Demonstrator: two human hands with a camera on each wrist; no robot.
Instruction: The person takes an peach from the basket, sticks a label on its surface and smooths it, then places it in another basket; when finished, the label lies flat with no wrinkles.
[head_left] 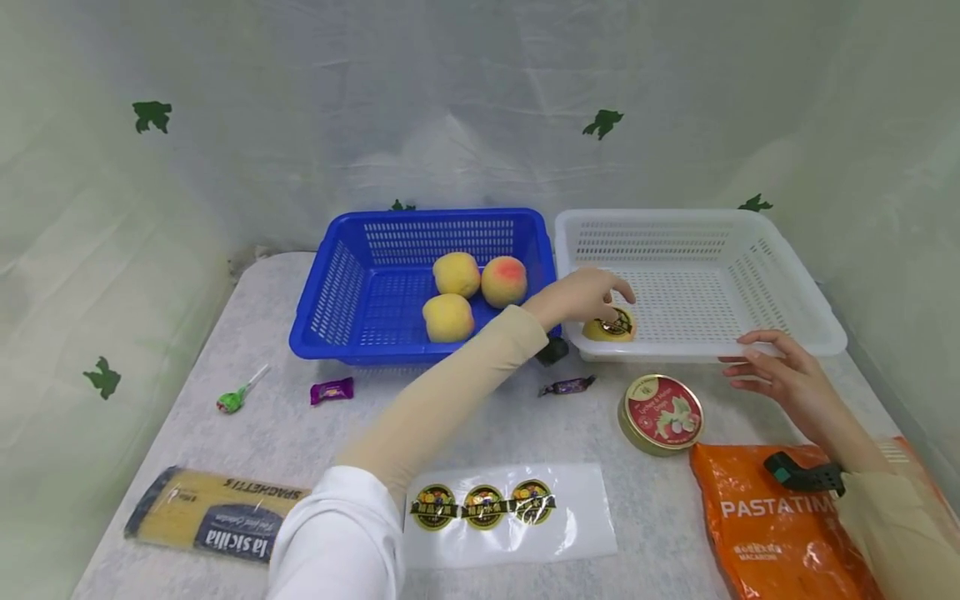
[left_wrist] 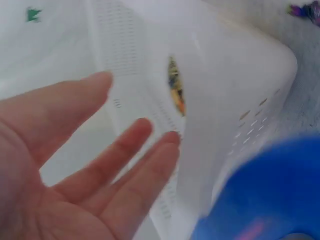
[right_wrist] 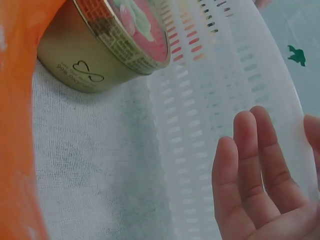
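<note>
My left hand (head_left: 585, 296) is over the near left corner of the white basket (head_left: 813, 312), its fingers loosely bent and apart with nothing between them. Just beneath it in the basket sits a yellow peach (head_left: 612, 332) bearing a black-and-gold sticker; the hand hides part of it. In the left wrist view the sticker (left_wrist: 175, 87) peeks past the basket wall. My right hand (head_left: 783, 375) is at the basket's front rim; the right wrist view shows its extended fingers (right_wrist: 245, 155) outside the wall.
A blue basket (head_left: 311, 321) with three peaches stands left. In front lie a sheet of round stickers (head_left: 577, 517), a candy tin (head_left: 663, 414), wrapped candies (head_left: 567, 386) (head_left: 332, 391), a lollipop (head_left: 231, 402), spaghetti (head_left: 217, 512) and an orange macaroni bag (head_left: 765, 533).
</note>
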